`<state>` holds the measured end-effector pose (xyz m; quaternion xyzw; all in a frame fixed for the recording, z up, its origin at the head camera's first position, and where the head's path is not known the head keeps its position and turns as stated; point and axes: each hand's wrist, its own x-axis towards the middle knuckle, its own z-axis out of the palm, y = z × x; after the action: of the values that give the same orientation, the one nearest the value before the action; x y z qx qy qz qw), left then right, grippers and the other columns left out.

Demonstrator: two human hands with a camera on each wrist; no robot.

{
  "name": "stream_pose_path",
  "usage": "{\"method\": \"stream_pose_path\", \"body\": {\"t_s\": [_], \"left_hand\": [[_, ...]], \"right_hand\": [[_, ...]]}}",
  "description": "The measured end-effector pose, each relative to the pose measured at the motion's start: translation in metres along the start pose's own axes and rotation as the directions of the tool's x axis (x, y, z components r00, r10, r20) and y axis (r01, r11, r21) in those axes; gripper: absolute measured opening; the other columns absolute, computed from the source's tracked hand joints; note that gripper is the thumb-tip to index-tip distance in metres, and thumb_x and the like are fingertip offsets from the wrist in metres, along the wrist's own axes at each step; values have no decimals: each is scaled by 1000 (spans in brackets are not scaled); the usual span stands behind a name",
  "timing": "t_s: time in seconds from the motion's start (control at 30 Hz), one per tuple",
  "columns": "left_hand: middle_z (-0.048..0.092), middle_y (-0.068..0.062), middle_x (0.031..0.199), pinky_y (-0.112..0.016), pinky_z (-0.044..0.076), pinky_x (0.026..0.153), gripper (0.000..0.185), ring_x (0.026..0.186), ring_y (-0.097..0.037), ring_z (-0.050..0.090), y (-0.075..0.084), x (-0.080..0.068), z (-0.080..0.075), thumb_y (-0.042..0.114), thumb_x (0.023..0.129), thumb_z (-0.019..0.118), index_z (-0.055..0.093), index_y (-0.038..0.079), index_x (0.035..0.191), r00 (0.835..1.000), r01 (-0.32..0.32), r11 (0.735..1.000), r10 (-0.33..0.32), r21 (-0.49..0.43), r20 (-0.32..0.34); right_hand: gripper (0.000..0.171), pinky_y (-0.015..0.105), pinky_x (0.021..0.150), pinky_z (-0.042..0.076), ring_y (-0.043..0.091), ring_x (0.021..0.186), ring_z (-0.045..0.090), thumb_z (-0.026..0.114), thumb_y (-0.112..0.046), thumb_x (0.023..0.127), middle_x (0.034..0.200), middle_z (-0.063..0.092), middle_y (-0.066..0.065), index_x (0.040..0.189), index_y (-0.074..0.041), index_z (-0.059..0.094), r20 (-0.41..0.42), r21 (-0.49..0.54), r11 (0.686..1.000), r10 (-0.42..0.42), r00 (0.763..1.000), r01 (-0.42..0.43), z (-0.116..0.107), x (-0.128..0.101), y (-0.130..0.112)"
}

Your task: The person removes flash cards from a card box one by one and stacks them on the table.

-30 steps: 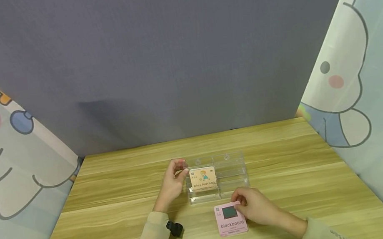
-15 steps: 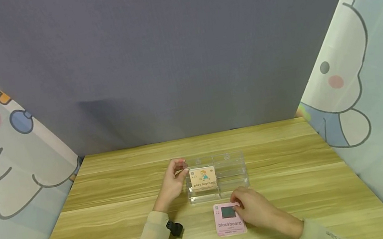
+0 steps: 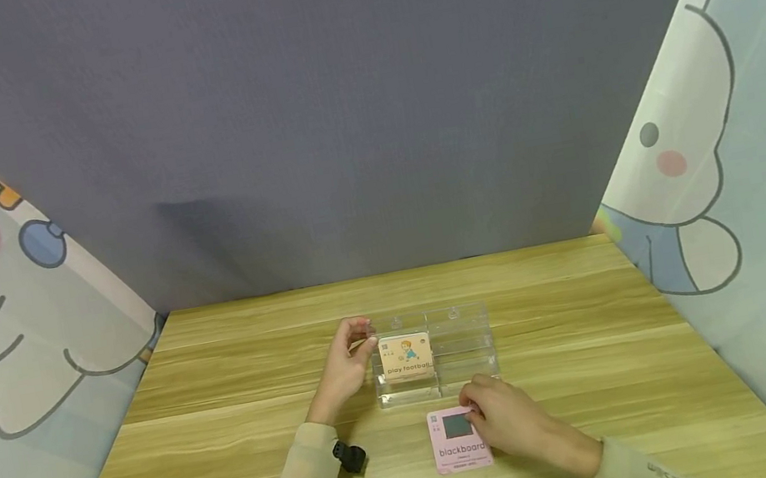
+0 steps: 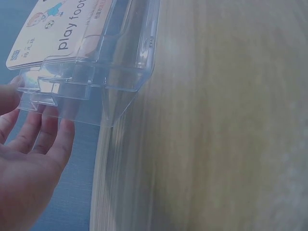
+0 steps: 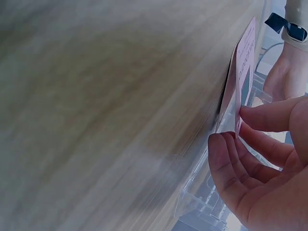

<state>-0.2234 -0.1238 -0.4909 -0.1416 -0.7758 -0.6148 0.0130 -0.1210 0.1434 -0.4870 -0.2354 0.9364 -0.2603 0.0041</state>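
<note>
A clear acrylic card holder (image 3: 462, 348) stands on the wooden table (image 3: 233, 433), with a beige "play football" card (image 3: 406, 356) upright in its left slot. My left hand (image 3: 361, 337) grips the holder's left end; in the left wrist view its fingers (image 4: 45, 134) lie against the holder (image 4: 110, 72) below the card (image 4: 57, 29). A pink "blackboard" card (image 3: 458, 442) lies just in front of the holder. My right hand (image 3: 475, 414) pinches its upper right corner. In the right wrist view the pink card (image 5: 245, 67) shows edge-on between thumb and fingers (image 5: 226, 154).
The holder's right slots hold no card. A grey backdrop (image 3: 361, 107) closes the table's far side, and cartoon-printed curtains (image 3: 6, 353) hang along both sides. A small black camera mount (image 3: 349, 456) sits on my left wrist.
My right hand and the pink card have shifted slightly left on the table. The left hand and the holder have stayed put.
</note>
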Motion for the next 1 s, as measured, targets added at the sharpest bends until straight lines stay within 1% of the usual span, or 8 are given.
{"method": "stream_pose_path", "body": {"t_s": [0.07, 0.17, 0.27, 0.4, 0.53, 0.63, 0.87, 1.0], "left_hand": [[53, -31, 126, -48, 48, 102, 30, 117, -38, 55, 10, -3, -1, -7, 101, 54, 48, -6, 130, 1000, 2, 1000, -2, -2, 6], [54, -30, 125, -47, 49, 101, 28, 116, -38, 55, 22, -7, -1, -7, 101, 55, 49, -5, 129, 1000, -18, 1000, 18, -7, 6], [53, -31, 125, -49, 48, 102, 28, 116, -39, 55, 24, -8, -1, -7, 101, 54, 49, -5, 128, 1000, -21, 1000, 21, -4, 8], [53, -31, 127, -49, 48, 102, 30, 118, -39, 54, 8, -3, -1, -7, 101, 54, 47, -5, 130, 1000, 3, 1000, -3, 6, 7], [54, -26, 127, -47, 48, 102, 32, 118, -36, 55, -9, 2, 0, -6, 101, 55, 47, -4, 132, 1000, 2, 1000, -2, 5, -7], [56, -22, 126, -46, 49, 102, 32, 118, -33, 56, -11, 2, -1, -4, 101, 57, 48, -3, 132, 1000, -6, 1000, 6, -3, -7], [56, -20, 124, -43, 50, 100, 30, 115, -31, 56, -10, 1, -1, -4, 101, 57, 51, 2, 129, 1000, -17, 1000, 17, -10, -6], [56, -20, 124, -44, 50, 100, 30, 115, -31, 56, -9, 1, -2, -4, 101, 56, 50, -1, 130, 1000, -11, 1000, 11, -10, -2]], "right_hand": [[11, 22, 61, 47, 5, 72, 49, 75, -4, 88, 85, 55, -6, 98, -5, 71, 0, -13, 1000, -3, 1000, 3, 0, 0, 0], [10, 22, 60, 47, 5, 72, 49, 75, -4, 88, 85, 55, -5, 98, -4, 71, 2, -39, 999, -12, 1000, 12, 0, 0, -1], [11, 22, 60, 48, 5, 71, 49, 75, -5, 88, 84, 54, -5, 97, -3, 71, 1, -71, 997, -22, 1000, 22, 2, 0, -1], [11, 24, 61, 49, 6, 72, 49, 76, -7, 88, 84, 55, -4, 98, -3, 72, 3, -115, 993, -22, 1000, 22, 4, 0, -1], [10, 25, 59, 47, 7, 71, 47, 76, -9, 88, 83, 53, -4, 96, -4, 72, 0, -155, 988, -26, 1000, 26, 6, 1, -1], [9, 23, 57, 44, 6, 69, 45, 77, -9, 87, 80, 49, -5, 92, -5, 70, -4, -181, 983, -39, 999, 37, 6, 1, -1], [8, 22, 54, 42, 6, 67, 44, 76, -7, 87, 78, 48, -6, 86, -8, 68, -22, -200, 979, -51, 998, 46, 5, 3, 0], [8, 21, 53, 42, 7, 66, 45, 75, -5, 87, 76, 49, -6, 84, -9, 68, -40, -200, 979, -55, 998, 45, 1, 6, -1]]}}
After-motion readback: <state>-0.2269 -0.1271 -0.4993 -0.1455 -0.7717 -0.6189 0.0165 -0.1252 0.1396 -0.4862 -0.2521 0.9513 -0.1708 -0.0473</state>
